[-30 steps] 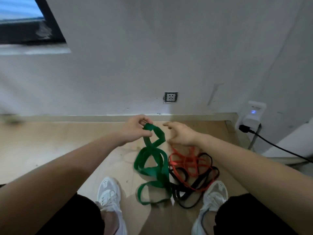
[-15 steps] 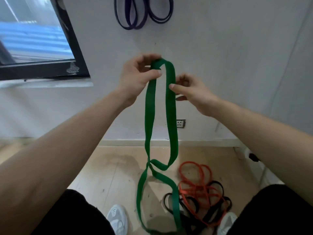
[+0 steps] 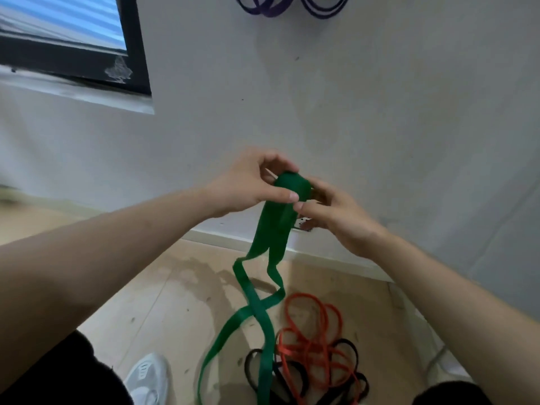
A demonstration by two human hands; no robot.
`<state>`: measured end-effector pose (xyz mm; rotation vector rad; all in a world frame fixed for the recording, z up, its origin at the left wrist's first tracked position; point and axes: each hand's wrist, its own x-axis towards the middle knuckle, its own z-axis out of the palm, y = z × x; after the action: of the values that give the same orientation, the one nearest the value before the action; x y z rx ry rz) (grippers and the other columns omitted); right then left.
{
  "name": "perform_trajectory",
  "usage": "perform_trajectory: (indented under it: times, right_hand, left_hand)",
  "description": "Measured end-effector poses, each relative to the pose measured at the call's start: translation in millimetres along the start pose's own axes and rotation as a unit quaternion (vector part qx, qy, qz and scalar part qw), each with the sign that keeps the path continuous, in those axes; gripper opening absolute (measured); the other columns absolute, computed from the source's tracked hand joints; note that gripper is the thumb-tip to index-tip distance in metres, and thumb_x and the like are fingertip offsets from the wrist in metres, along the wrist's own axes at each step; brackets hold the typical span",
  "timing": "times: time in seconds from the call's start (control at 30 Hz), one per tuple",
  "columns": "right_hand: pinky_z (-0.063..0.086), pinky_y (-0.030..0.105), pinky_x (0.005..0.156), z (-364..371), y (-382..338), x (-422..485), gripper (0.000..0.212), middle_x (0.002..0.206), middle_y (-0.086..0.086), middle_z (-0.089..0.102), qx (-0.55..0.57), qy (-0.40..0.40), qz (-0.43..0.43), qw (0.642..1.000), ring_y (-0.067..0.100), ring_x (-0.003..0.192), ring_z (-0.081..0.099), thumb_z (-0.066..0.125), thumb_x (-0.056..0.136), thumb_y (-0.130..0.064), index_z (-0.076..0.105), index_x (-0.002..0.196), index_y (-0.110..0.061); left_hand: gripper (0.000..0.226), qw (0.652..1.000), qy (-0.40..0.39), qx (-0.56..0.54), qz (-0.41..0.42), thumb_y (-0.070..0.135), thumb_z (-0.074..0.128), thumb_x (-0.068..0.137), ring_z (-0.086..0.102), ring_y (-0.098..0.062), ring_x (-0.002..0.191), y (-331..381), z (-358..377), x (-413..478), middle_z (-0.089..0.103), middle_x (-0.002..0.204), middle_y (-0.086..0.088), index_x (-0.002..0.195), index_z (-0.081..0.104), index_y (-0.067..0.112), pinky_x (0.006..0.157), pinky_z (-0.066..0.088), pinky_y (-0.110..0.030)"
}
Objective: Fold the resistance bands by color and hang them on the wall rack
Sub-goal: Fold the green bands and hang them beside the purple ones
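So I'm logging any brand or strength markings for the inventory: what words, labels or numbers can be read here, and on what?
None can be read.
green band: plain, no print shows.
orange bands and black bands on the floor: no markings visible.
purple bands on the wall: no markings visible.
window corner: a pale smudged patch, not legible text.

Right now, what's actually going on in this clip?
A person is sorting resistance bands. Both hands, left hand and right hand, pinch the top fold of a green band, whose loops twist and hang toward the wooden floor. Orange bands and black bands lie tangled on the floor by a white shoe. Purple bands hang on the wall above; the rack itself is out of frame.
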<state>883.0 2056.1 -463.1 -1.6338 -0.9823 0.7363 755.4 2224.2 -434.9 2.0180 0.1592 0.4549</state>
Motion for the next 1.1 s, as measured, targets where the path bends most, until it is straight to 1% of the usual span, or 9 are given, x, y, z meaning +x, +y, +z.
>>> perform_trajectory:
  times: [0.13,0.3,0.37,0.5,0.67,0.77,0.87,1.0,1.1]
  right_hand:
    - [0.052,0.033,0.080,7.8,7.7,-2.1,0.046,0.115,0.005,0.075,-0.016,0.017,-0.009,1.000,0.027,0.102,0.071,0.076,0.084,-0.025,0.061,0.128,-0.021]
    - [0.052,0.061,0.092,3.2,6.7,-3.8,0.035,0.113,0.026,0.070,0.039,0.106,-0.028,0.993,0.037,0.102,0.071,0.075,0.087,-0.022,0.063,0.120,-0.017]
    - [0.055,0.056,0.090,-2.3,2.3,-6.2,0.030,0.114,0.027,0.069,0.029,0.120,-0.039,0.992,0.038,0.104,0.070,0.074,0.089,-0.017,0.066,0.117,-0.015]
    - [0.058,0.028,0.080,-14.7,-10.1,-12.9,0.023,0.099,0.011,0.073,0.023,0.145,-0.049,0.988,0.022,0.094,0.071,0.068,0.092,0.001,0.068,0.110,-0.012]
    - [0.057,0.029,0.081,-35.6,-27.5,-20.5,0.026,0.096,0.007,0.070,0.092,0.154,-0.068,0.981,0.018,0.092,0.070,0.063,0.093,0.004,0.064,0.118,-0.005]
    - [0.055,0.028,0.079,-44.3,-35.5,-25.5,0.030,0.102,0.012,0.062,0.128,0.149,-0.076,0.978,0.020,0.099,0.068,0.062,0.095,0.000,0.062,0.124,-0.006]
    - [0.053,0.032,0.083,-52.1,-36.8,-28.0,0.033,0.106,0.012,0.061,0.151,0.147,-0.071,0.975,0.019,0.101,0.066,0.059,0.097,-0.004,0.059,0.130,-0.006]
    - [0.055,0.039,0.090,-63.6,-35.4,-32.8,0.039,0.103,0.004,0.067,0.210,0.140,-0.049,0.966,0.017,0.096,0.067,0.051,0.102,-0.008,0.052,0.141,-0.005]
    - [0.054,0.040,0.088,-69.2,-32.2,-37.4,0.038,0.093,0.000,0.069,0.236,0.124,-0.028,0.963,0.015,0.088,0.067,0.044,0.105,-0.010,0.054,0.142,-0.015]
  left_hand:
    - [0.035,1.000,0.021,-0.009,-0.012,0.020,0.089,0.072,0.068,-0.013,0.082,-0.5,13.1,7.4,0.071,0.093,0.001,0.102,0.071,0.024,0.079,0.057,-0.023]
    - [0.021,0.992,0.019,-0.124,-0.032,0.005,0.071,0.090,0.073,-0.012,0.091,5.5,13.2,15.4,0.072,0.092,0.001,0.107,0.070,0.017,0.081,0.060,-0.030]
    - [0.021,0.991,0.007,-0.134,-0.025,0.006,0.068,0.092,0.073,-0.014,0.095,9.1,11.6,16.7,0.074,0.095,0.001,0.108,0.069,0.019,0.084,0.060,-0.031]
    - [0.030,0.993,0.027,-0.112,-0.027,0.018,0.075,0.089,0.071,-0.016,0.096,7.5,7.3,16.7,0.071,0.106,-0.007,0.117,0.066,0.021,0.084,0.058,-0.032]
    - [0.071,0.990,-0.106,-0.056,-0.069,0.049,0.080,0.072,0.062,-0.010,0.118,-11.2,23.2,6.5,0.064,0.129,0.005,0.135,0.057,0.025,0.100,0.052,-0.033]
    - [0.059,0.982,-0.168,-0.035,-0.080,0.035,0.076,0.086,0.061,-0.010,0.122,-15.4,43.4,2.7,0.064,0.131,0.006,0.139,0.054,0.019,0.109,0.046,-0.037]
    - [0.043,0.985,-0.153,-0.046,-0.069,0.023,0.071,0.092,0.065,-0.013,0.116,-15.1,55.5,4.8,0.069,0.125,0.000,0.131,0.059,0.013,0.106,0.050,-0.037]
    - [0.035,0.982,-0.148,-0.088,-0.079,0.036,0.070,0.090,0.071,-0.014,0.102,-10.6,57.7,10.4,0.075,0.109,-0.002,0.116,0.066,0.013,0.099,0.053,-0.035]
    - [0.038,0.975,-0.141,-0.135,-0.110,0.045,0.052,0.100,0.069,-0.022,0.091,-7.4,57.0,12.4,0.073,0.093,-0.006,0.111,0.069,0.013,0.097,0.053,-0.040]
